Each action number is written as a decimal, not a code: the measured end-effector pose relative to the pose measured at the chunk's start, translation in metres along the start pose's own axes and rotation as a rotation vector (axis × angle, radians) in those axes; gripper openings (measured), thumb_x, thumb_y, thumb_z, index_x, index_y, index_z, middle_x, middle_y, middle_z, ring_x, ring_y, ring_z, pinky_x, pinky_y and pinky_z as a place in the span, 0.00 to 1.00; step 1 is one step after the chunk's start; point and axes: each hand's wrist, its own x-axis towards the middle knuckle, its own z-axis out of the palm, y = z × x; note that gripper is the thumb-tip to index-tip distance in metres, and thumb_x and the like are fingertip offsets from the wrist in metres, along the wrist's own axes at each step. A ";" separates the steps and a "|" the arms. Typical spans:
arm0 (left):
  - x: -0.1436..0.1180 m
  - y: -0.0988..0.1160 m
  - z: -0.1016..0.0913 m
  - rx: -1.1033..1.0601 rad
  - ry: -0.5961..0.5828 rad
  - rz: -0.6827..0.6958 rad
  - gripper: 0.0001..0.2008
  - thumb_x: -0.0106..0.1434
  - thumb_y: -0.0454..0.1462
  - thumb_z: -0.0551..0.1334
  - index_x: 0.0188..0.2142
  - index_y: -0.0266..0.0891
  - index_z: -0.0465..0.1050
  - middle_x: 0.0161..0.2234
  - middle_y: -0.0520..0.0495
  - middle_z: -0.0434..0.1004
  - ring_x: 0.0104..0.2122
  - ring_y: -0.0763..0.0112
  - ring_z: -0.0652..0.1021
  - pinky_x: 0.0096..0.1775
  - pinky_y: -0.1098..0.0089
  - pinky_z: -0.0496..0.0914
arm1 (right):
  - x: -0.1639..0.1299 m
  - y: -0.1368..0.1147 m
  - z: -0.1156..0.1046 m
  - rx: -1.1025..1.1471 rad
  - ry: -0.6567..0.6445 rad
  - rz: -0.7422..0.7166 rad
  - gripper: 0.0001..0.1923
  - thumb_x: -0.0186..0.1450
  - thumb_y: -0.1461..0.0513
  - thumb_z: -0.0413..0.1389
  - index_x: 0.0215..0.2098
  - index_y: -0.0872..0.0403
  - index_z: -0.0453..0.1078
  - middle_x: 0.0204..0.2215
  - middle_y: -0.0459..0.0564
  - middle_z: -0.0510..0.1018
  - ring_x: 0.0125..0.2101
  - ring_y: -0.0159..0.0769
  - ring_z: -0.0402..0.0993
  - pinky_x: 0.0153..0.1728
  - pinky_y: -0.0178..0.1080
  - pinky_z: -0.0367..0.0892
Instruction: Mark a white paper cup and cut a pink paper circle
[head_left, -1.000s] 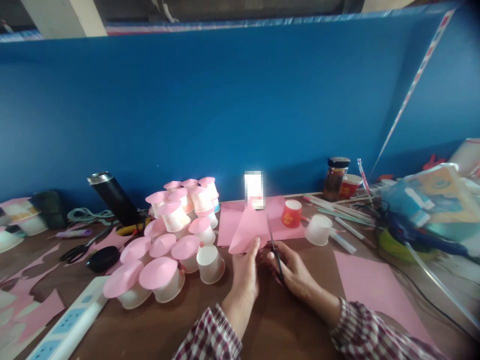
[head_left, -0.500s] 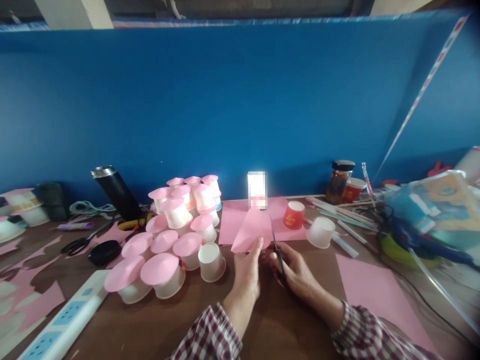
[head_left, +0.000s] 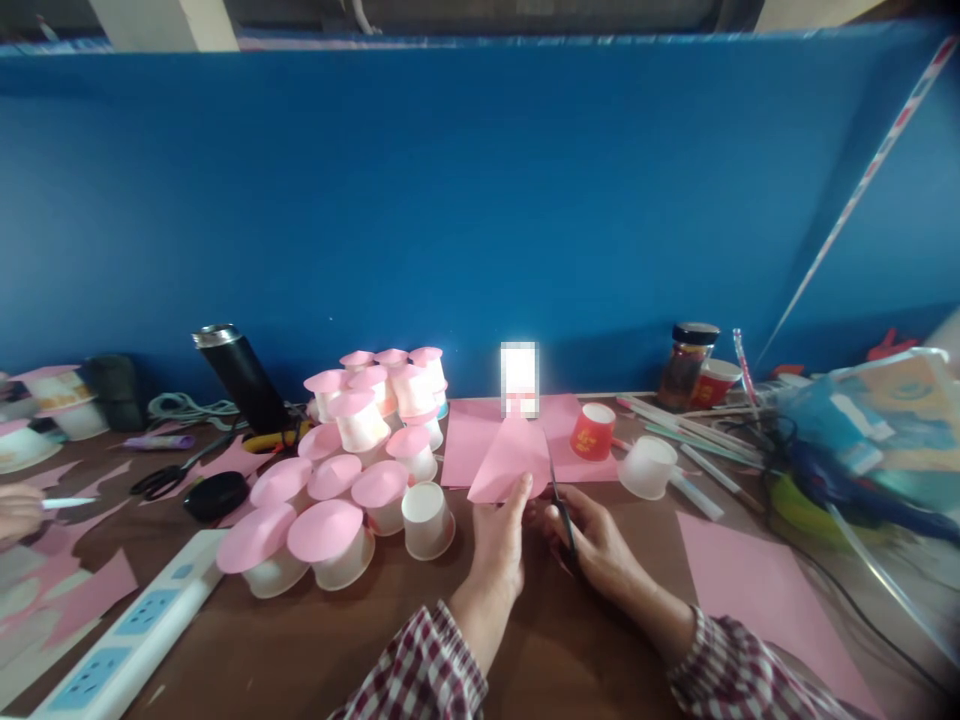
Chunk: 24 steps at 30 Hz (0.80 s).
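My left hand (head_left: 501, 548) pinches a piece of pink paper (head_left: 511, 462), its thumb lying on top of the sheet. In my right hand (head_left: 592, 540) is a pair of dark scissors (head_left: 564, 522), its blades pointing away from me along the paper's right edge. The fingers of the right hand partly hide the handles. Behind the held piece lie larger pink sheets (head_left: 466, 440). A red paper cup (head_left: 592, 434) stands upside down on them, and a white paper cup (head_left: 648, 467) is just to its right.
Several white cups with pink paper cone tops (head_left: 330, 535) stand to the left, beside a bare upturned cup (head_left: 427, 522). A power strip (head_left: 135, 630), black flask (head_left: 241, 380) and black lid (head_left: 216, 496) lie farther left. Another person's hand (head_left: 19, 512) holds a white pen at the left edge.
Another person's hand with a white pen has come in at the left edge. The whole view has shifted slightly; my hands, the paper and the scissors keep nearly the same pose.
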 end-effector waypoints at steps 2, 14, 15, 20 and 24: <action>0.000 0.000 0.000 0.008 -0.006 -0.005 0.20 0.48 0.42 0.70 0.36 0.30 0.74 0.36 0.38 0.78 0.33 0.65 0.78 0.33 0.69 0.73 | 0.000 0.001 0.000 -0.001 0.000 0.005 0.18 0.62 0.53 0.57 0.44 0.57 0.68 0.22 0.44 0.70 0.21 0.28 0.64 0.20 0.30 0.61; -0.003 0.005 0.002 -0.031 0.045 -0.009 0.21 0.45 0.43 0.72 0.34 0.32 0.73 0.34 0.39 0.79 0.33 0.63 0.79 0.31 0.69 0.73 | -0.001 -0.003 0.001 0.062 -0.014 0.044 0.21 0.60 0.51 0.58 0.44 0.57 0.67 0.21 0.44 0.69 0.19 0.28 0.63 0.19 0.30 0.60; -0.003 0.006 0.003 -0.031 0.051 -0.010 0.20 0.45 0.43 0.72 0.34 0.32 0.73 0.33 0.40 0.79 0.33 0.63 0.79 0.31 0.69 0.73 | -0.001 -0.003 0.001 0.062 -0.014 0.045 0.21 0.60 0.51 0.58 0.44 0.57 0.67 0.21 0.44 0.69 0.19 0.28 0.63 0.19 0.30 0.59; -0.003 0.006 0.003 -0.035 0.057 -0.030 0.20 0.44 0.42 0.72 0.33 0.31 0.73 0.32 0.39 0.79 0.32 0.63 0.79 0.31 0.69 0.73 | -0.001 -0.002 0.001 0.054 -0.011 0.047 0.21 0.60 0.51 0.58 0.44 0.57 0.67 0.22 0.44 0.70 0.20 0.27 0.62 0.19 0.30 0.59; -0.003 0.004 0.002 -0.034 0.028 -0.042 0.19 0.45 0.42 0.72 0.32 0.31 0.73 0.34 0.38 0.79 0.32 0.62 0.79 0.31 0.69 0.73 | 0.000 -0.002 0.000 0.037 0.000 0.044 0.20 0.60 0.52 0.58 0.43 0.57 0.68 0.20 0.43 0.69 0.19 0.27 0.63 0.19 0.30 0.59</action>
